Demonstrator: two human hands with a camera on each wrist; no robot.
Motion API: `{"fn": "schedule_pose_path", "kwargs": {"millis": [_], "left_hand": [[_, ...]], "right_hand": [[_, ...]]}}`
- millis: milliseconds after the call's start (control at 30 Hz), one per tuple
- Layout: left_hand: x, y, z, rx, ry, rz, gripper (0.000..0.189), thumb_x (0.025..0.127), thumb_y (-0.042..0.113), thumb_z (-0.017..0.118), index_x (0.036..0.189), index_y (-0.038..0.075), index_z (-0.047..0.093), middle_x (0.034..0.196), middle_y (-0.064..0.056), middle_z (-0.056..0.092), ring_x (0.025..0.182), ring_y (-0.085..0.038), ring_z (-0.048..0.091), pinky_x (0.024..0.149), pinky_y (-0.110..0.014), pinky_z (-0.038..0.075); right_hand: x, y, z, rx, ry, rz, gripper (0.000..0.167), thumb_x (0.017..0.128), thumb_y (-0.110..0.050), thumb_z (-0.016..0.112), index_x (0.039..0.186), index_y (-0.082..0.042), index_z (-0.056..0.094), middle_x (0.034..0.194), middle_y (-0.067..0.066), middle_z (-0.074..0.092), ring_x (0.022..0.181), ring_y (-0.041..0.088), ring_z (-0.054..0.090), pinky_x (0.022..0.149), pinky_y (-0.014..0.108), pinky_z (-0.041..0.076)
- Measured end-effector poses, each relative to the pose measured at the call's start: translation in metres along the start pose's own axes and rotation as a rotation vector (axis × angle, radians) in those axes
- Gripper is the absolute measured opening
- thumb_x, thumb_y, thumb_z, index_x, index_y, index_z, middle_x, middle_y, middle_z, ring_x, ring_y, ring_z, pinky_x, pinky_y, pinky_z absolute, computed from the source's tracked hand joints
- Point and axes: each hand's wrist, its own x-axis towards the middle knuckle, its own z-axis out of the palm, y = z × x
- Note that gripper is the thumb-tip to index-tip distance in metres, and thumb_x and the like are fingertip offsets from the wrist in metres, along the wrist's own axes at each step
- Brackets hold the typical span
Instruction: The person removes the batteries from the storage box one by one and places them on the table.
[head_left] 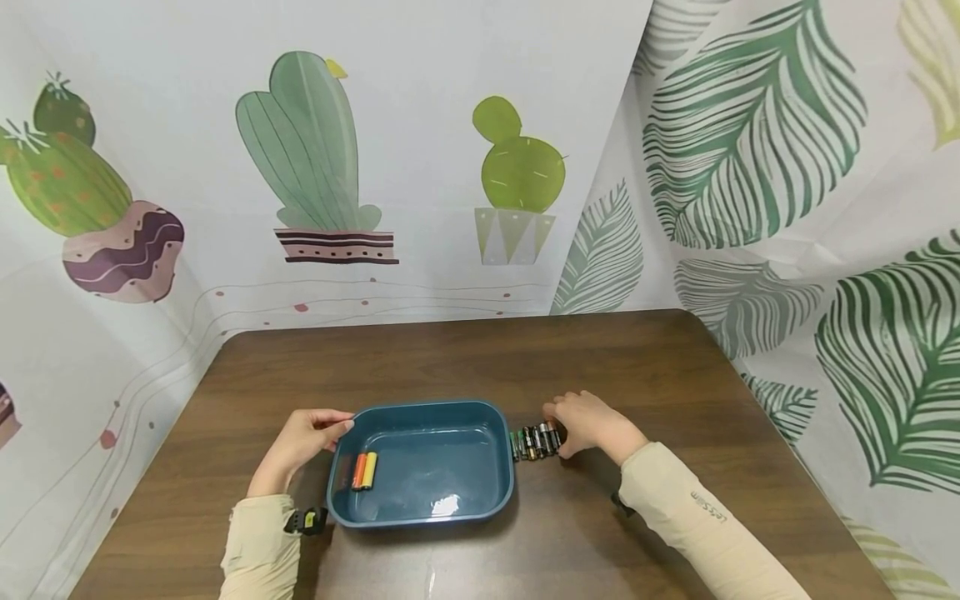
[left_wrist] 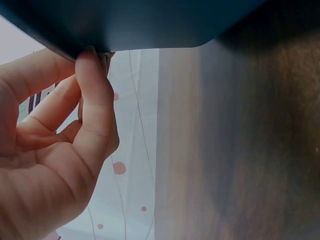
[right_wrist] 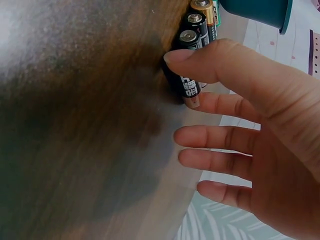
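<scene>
A dark teal rectangular dish (head_left: 450, 467) stands on the table, with an orange battery (head_left: 358, 472) and a yellow battery (head_left: 370, 471) side by side near its left wall. My left hand (head_left: 306, 435) pinches the dish's rim at the far left corner between thumb and fingers. Right of the dish, several dark batteries (head_left: 531, 442) lie in a row against its outer wall. At the row's right end, my right hand (head_left: 590, 422) pinches a black battery (right_wrist: 189, 86) between thumb and index finger. The other three fingers are spread apart below it.
The brown wooden table (head_left: 420, 358) reaches back to a printed wall cloth (head_left: 427, 167) with cacti and leaves. A band with a dark device (head_left: 306, 522) sits at the left wrist, beside the dish's near left corner.
</scene>
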Motion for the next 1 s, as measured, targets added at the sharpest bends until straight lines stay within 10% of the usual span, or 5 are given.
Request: {"fn": "schedule_pose_path", "kwargs": {"millis": [1000], "left_hand": [[-0.002, 0.002, -0.001, 0.010, 0.001, 0.005, 0.024, 0.090, 0.008, 0.066, 0.108, -0.007, 0.069, 0.088, -0.010, 0.068, 0.070, -0.018, 0.060, 0.063, -0.029, 0.055]], "right_hand": [[0.008, -0.032, -0.045, -0.039, 0.051, 0.009, 0.050, 0.083, -0.024, 0.074, 0.125, -0.003, 0.059, 0.123, 0.018, 0.059, 0.116, 0.037, 0.052, 0.099, 0.057, 0.038]]}}
